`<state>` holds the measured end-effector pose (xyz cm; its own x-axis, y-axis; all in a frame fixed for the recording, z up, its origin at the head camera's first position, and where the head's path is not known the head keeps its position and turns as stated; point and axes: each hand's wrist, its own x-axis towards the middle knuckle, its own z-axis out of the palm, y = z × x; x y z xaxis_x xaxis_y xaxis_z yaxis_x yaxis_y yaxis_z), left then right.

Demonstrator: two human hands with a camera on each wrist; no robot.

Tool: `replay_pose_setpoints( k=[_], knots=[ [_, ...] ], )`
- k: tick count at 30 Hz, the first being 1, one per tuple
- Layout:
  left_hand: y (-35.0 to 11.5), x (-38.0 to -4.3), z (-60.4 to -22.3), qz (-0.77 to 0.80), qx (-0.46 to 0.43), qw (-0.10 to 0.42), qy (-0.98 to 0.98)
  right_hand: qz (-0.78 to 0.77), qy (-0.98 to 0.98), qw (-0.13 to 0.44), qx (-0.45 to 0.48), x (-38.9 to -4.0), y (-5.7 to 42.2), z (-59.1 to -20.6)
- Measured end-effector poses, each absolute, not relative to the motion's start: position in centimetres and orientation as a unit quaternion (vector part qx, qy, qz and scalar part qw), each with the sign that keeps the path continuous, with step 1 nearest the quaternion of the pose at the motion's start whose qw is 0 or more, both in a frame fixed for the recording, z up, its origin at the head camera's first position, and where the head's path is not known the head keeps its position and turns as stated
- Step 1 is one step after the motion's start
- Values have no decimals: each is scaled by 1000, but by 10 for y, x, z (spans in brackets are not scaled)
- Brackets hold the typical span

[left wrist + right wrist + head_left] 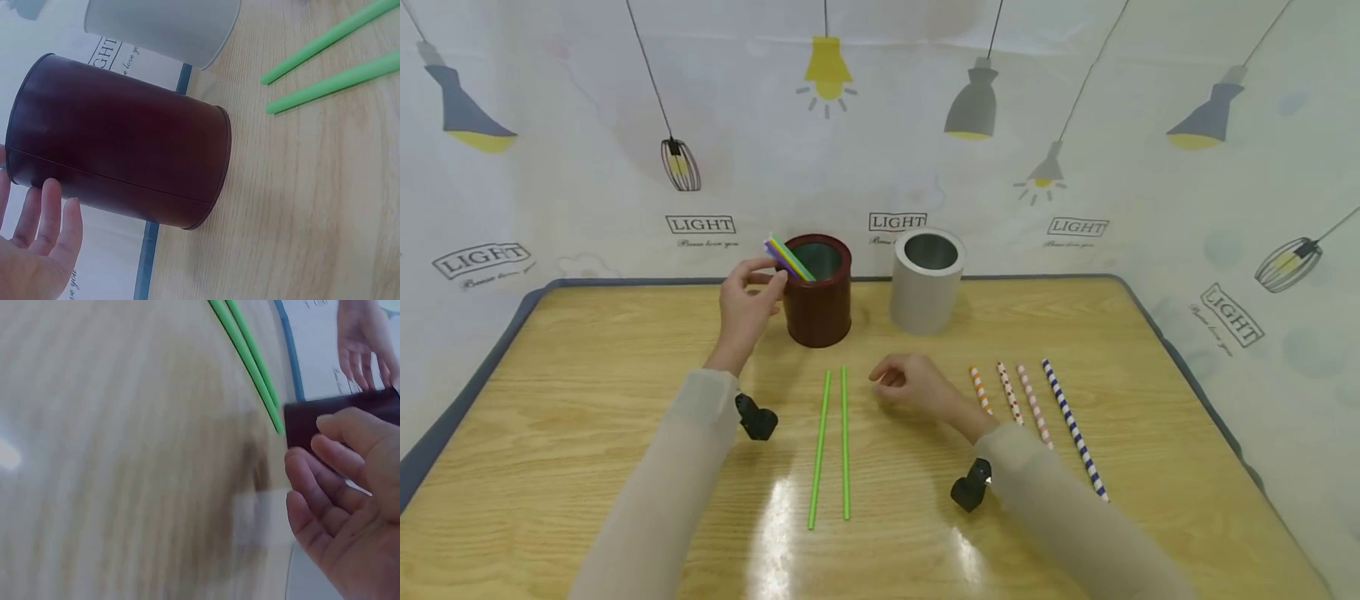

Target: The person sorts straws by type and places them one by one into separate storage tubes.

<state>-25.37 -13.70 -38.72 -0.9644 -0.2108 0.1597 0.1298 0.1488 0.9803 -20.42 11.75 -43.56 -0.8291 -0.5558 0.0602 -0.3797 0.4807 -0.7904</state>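
Observation:
My left hand (748, 302) is at the left side of the dark red cylindrical holder (818, 312), its thumb and forefinger by the rim. Beside those fingertips a small bundle of coloured straws (790, 258), purple, yellow, green and white, leans out over the rim. In the left wrist view, the other fingers (51, 212) look loosely extended beside the holder. My right hand (917, 385) hovers over the table with loosely bent fingers and nothing in them. Just left of it lie two green straws (831, 446), side by side.
A white cylindrical holder (922, 292) stands right of the red one near the back edge. Several patterned straws, among them a blue-striped straw (1075, 429) and a pink-striped straw (1033, 400), lie at the right, partly behind my right forearm. A printed backdrop (895, 150) surrounds the table.

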Motion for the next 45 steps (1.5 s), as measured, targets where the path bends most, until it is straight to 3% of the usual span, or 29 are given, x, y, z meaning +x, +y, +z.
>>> replay_pose_setpoints(
  k=[13, 21, 26, 45],
  knots=[
    [-138, -255, -389, -659, 26, 125, -741, -463, 869, 62, -164, -180, 87, -444],
    [-137, -252, -392, -660, 34, 115, -742, -476, 868, 66, -126, -171, 73, -455],
    [-137, -253, -389, -659, 26, 133, -740, -459, 879, 48, -116, -171, 67, -458],
    [-138, -253, -387, -654, 24, 123, -746, -411, 900, 76, -126, -169, 61, -450]
  ],
)
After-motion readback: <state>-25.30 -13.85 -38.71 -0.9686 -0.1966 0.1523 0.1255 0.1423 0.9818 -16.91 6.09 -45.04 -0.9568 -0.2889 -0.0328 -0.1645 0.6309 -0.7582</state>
